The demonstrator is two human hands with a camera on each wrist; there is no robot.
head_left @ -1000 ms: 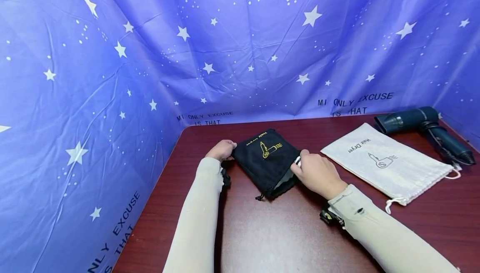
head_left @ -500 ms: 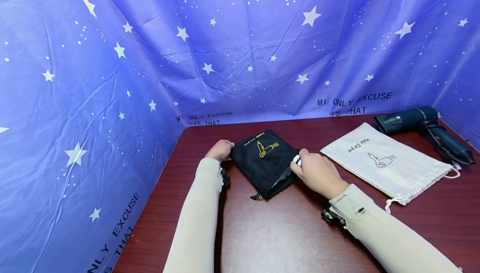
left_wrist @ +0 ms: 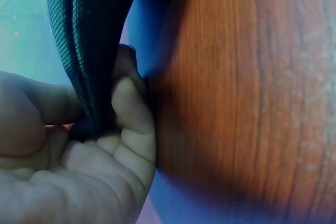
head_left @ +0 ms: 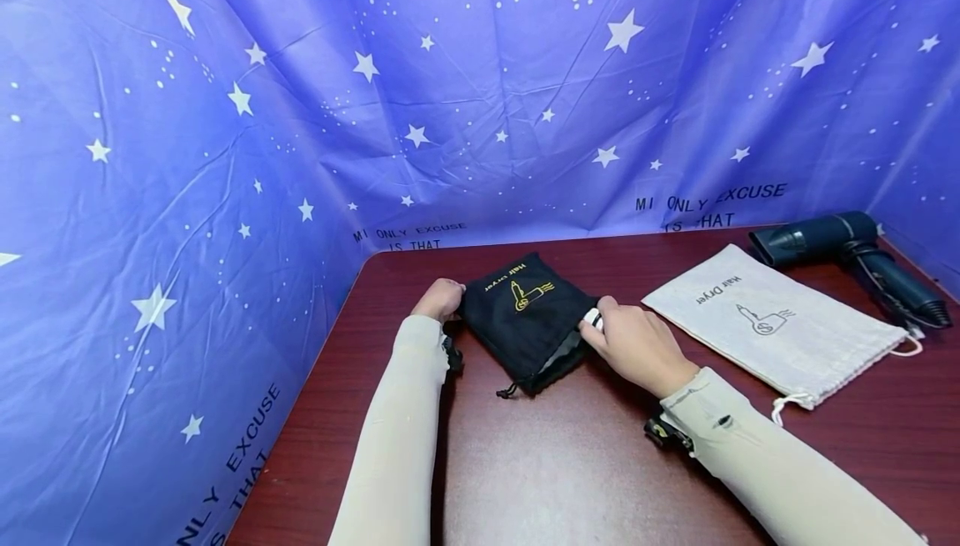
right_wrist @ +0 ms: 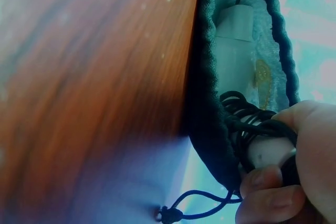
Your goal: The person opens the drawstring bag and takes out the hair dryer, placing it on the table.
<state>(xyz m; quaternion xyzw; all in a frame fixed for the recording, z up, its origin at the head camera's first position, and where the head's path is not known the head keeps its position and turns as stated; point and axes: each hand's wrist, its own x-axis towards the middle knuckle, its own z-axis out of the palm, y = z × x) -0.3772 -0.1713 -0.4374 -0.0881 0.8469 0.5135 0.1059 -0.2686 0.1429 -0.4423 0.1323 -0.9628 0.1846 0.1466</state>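
A black drawstring bag (head_left: 517,333) printed "Hair Dryer" in yellow is held just off the dark red table, or lightly on it; I cannot tell which. At its left corner my left hand (head_left: 438,299) pinches the cloth, with fingers curled round the fabric (left_wrist: 86,40) in the left wrist view. My right hand (head_left: 636,348) is at the bag's opening and grips the white handle end of what looks like a white hair dryer (right_wrist: 234,61), wrapped in coiled black cord (right_wrist: 247,114). The dryer's body lies inside the bag, mostly hidden in the head view.
To the right, a white drawstring bag (head_left: 772,325) printed "Hair Dryer" lies flat on the table (head_left: 555,471). Behind it rests a dark hair dryer (head_left: 817,239) with its cord by the handle. Purple star-print cloth (head_left: 480,96) hangs along the table's back and sides.
The black bag has shifted slightly left, and its far corner sits a little higher now. Both hands keep their grip and have barely moved.
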